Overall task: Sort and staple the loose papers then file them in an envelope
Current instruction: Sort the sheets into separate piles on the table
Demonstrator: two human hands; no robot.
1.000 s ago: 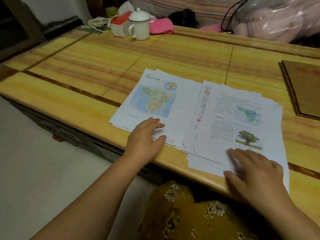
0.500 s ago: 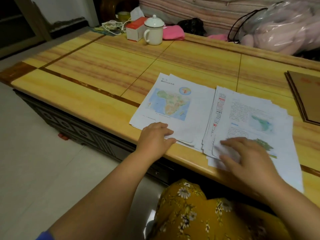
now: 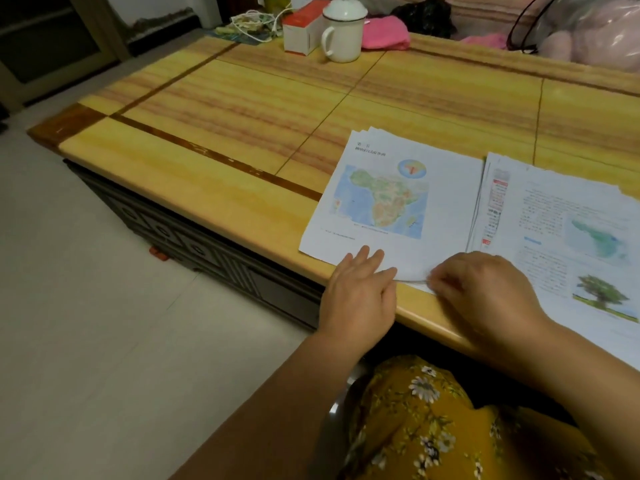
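My left hand (image 3: 358,289) lies flat, fingers straight, on the near edge of the map sheet (image 3: 391,202); my right hand (image 3: 485,292) pinches that sheet's near corner just beside it; the second paper stack (image 3: 561,237) lies under and beyond my right wrist.

- Both forearms are bare, with no sleeves in view.
- The left hand (image 3: 358,292) and right hand (image 3: 485,296) wear no gloves.
- A mustard-yellow garment (image 3: 426,427) printed with small white flowers covers the lap.
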